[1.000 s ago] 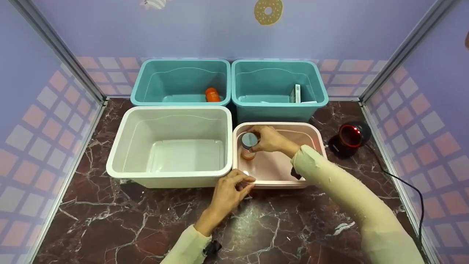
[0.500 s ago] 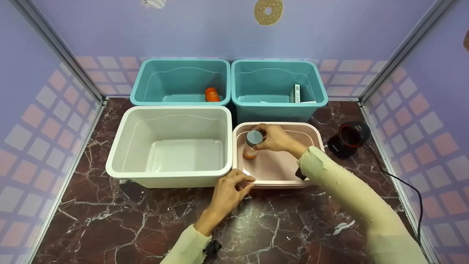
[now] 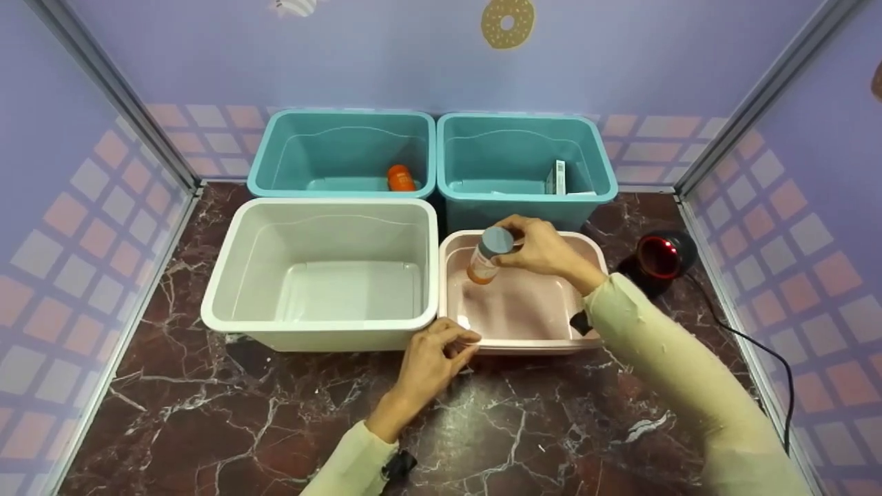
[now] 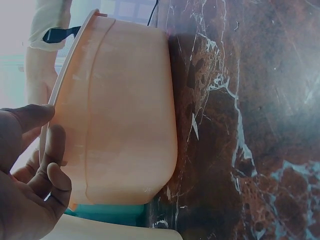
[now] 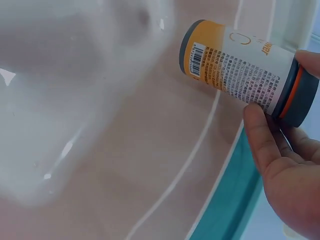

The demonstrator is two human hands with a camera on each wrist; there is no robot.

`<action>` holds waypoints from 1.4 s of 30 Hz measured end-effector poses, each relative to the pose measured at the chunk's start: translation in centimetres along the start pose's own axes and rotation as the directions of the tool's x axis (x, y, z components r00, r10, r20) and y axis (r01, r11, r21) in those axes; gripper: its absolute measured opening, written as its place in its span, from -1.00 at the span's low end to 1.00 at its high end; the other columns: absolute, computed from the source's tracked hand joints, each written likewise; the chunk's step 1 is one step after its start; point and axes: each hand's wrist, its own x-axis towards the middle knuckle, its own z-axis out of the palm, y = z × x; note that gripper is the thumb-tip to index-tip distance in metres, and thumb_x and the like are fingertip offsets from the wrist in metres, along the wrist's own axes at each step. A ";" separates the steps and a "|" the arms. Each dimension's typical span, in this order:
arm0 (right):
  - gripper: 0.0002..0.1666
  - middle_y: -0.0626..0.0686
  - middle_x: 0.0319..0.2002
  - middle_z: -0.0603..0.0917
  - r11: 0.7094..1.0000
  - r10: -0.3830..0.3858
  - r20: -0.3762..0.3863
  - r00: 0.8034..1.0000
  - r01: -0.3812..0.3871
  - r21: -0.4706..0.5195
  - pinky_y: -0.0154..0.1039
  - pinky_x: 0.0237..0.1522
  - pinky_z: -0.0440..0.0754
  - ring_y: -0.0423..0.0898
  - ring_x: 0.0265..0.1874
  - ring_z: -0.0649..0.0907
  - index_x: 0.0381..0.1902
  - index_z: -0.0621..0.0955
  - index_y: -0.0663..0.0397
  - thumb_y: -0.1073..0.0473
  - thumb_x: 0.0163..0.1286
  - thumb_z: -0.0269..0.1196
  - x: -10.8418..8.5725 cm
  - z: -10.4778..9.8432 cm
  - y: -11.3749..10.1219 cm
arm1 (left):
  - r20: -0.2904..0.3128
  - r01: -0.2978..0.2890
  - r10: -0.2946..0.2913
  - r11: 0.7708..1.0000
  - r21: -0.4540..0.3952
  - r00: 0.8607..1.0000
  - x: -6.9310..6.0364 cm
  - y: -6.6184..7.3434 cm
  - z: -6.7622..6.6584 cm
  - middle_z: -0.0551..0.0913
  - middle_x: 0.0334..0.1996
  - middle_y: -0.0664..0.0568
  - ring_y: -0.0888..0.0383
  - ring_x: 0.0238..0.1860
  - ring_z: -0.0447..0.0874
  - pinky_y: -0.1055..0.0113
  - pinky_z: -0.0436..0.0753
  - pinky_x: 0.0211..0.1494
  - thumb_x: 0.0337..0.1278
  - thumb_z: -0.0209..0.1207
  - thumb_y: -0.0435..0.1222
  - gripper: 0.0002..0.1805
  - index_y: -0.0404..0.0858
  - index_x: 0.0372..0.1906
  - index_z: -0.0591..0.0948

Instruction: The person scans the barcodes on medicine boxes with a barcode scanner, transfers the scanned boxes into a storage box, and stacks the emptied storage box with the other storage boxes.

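My right hand grips a bottle near its dark grey cap. White and orange, with a barcode by its base, the bottle is tilted inside the pink bin, raised off the bin's floor. My left hand pinches the front rim of that same bin near its left corner. In the left wrist view, the thumb and fingers lie on either side of the rim.
A white bin stands left of the pink one. Behind are two teal bins; the left one holds an orange bottle, the right one a white box. A corded black scanner glows red at right.
My right hand has lifted the bottle from near the pink bin's left side, moving it right and tilting it. The scanner's red light went off, then on again. My left hand stayed put.
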 end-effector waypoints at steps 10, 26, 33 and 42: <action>-0.34 0.15 -0.03 0.72 1.000 0.021 -0.107 0.994 -0.022 -0.016 -0.06 0.06 0.62 0.04 -0.05 0.69 0.13 0.60 0.13 0.09 0.07 0.53 -1.5 -3.5 -0.4 | 0.010 0.016 -0.016 1.000 0.009 1.000 0.0 0.0 -0.1 0.70 -0.31 0.10 0.24 -0.43 0.68 0.42 0.67 -0.38 0.11 0.41 -0.18 -0.86 -0.09 -0.23 0.79; -0.37 0.16 -0.02 0.70 0.996 0.092 -0.249 0.964 -0.091 0.016 -0.50 -0.10 0.55 -0.23 -0.18 0.65 0.17 0.58 0.16 0.14 0.14 0.49 -5.9 -8.1 0.8 | 0.005 0.018 -0.018 1.000 0.012 1.000 0.1 0.1 -0.1 0.71 -0.32 0.13 0.22 -0.39 0.65 0.42 0.65 -0.31 0.09 0.42 -0.20 -0.88 -0.07 -0.24 0.79; -0.32 0.19 0.04 0.67 0.990 0.134 -0.272 0.953 -0.119 0.071 -0.56 -0.12 0.57 -0.37 -0.19 0.63 0.23 0.54 0.18 0.19 0.15 0.48 -7.7 -9.8 1.3 | 0.015 0.022 -0.022 1.000 0.002 1.000 0.0 0.1 -0.1 0.70 -0.32 0.12 0.23 -0.40 0.65 0.45 0.65 -0.32 0.09 0.41 -0.20 -0.87 -0.08 -0.24 0.79; -0.37 -0.16 -0.09 0.64 0.987 0.162 -0.357 0.920 -0.144 0.076 -0.57 -0.08 0.52 -0.41 -0.19 0.63 0.21 0.57 0.17 0.16 0.18 0.47 -9.2 -12.2 2.9 | 0.030 0.040 -0.040 0.999 0.005 0.999 0.1 0.2 -0.2 0.69 -0.31 0.12 0.23 -0.44 0.65 0.44 0.65 -0.36 0.11 0.41 -0.19 -0.86 -0.08 -0.23 0.79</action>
